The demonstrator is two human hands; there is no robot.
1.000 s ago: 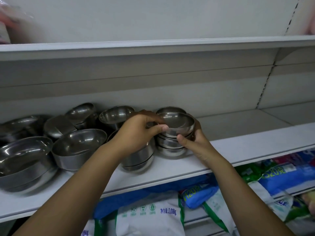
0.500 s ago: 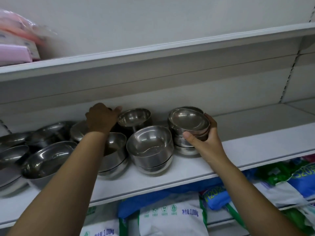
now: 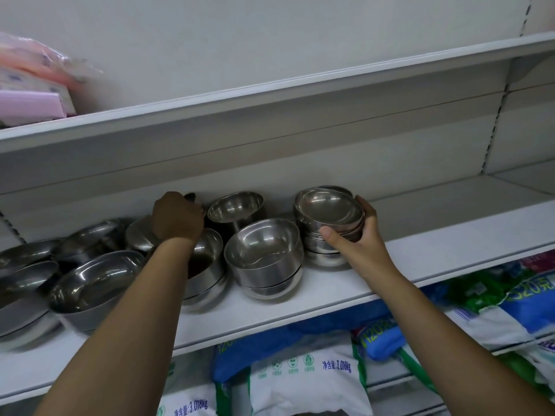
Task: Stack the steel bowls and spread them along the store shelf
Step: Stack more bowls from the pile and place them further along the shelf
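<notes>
A stack of small steel bowls [image 3: 327, 209] stands on the white shelf [image 3: 450, 250], and my right hand [image 3: 359, 240] grips its right side, thumb in front. To its left sit a stack of wider bowls [image 3: 264, 250] and, behind it, a single tilted bowl [image 3: 235, 206]. My left hand [image 3: 177, 219] reaches to the back of the shelf, fingers curled over the dark rim of a bowl [image 3: 191, 196] that is mostly hidden. More bowls [image 3: 96, 277] lie loose and tilted at the left, some nested.
The shelf runs bare to the right of the small stack. An upper shelf [image 3: 270, 94] hangs close overhead, with pink packages [image 3: 30, 97] at its left. Blue, green and white bags [image 3: 300, 379] fill the shelf below.
My left hand let go of the small stack and moved left to the back of the shelf, onto another bowl. My right hand stays on the small stack. The view shifted left.
</notes>
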